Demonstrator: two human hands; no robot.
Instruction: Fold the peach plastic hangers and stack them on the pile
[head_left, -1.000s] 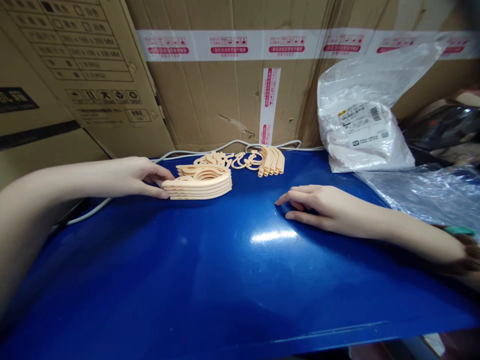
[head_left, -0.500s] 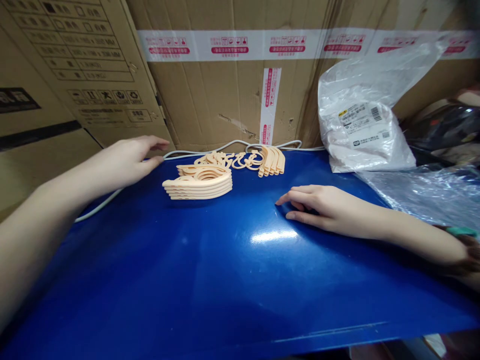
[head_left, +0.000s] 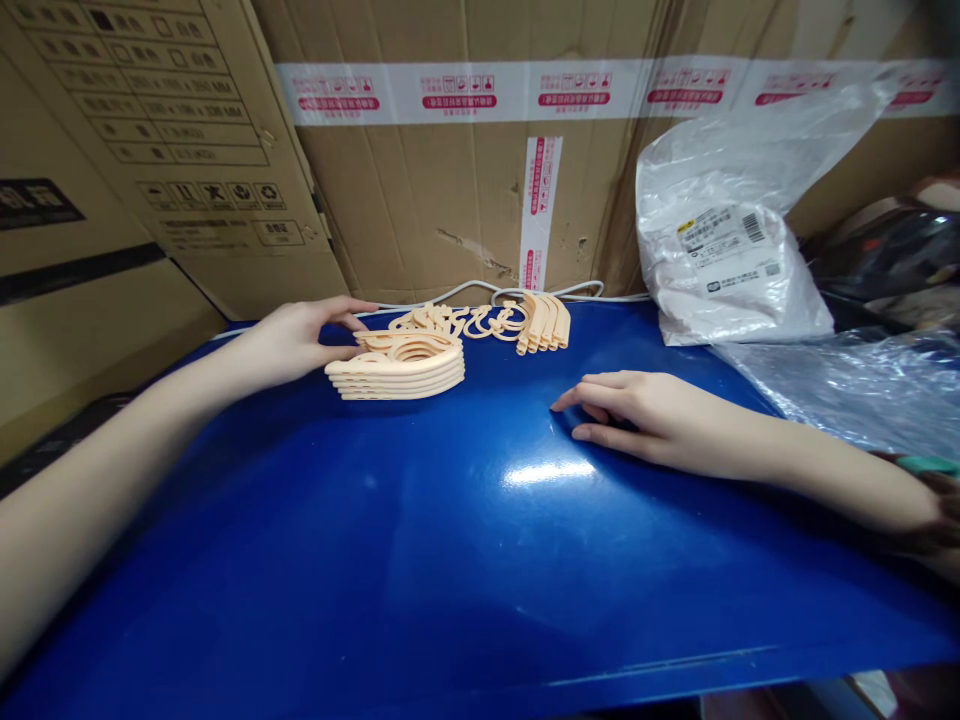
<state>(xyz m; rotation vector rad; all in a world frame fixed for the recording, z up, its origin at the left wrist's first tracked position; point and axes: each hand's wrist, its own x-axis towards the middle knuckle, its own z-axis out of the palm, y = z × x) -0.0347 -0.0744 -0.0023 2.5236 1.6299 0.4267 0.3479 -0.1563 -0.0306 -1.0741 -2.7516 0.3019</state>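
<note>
well, left hand gapes by the cream stack — contact unclear — right hand loosely parted, palm hidden

The left hand is beside stacked beige pieces, the right hand over the blue table.

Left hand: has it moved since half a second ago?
Yes: against the taped carton, the left hand shifted rightward and lower in view, toward the stacked pieces.

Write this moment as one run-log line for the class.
left hand: beside stacked beige parts, contact unclear | right hand: on blue table, holding nothing
</note>
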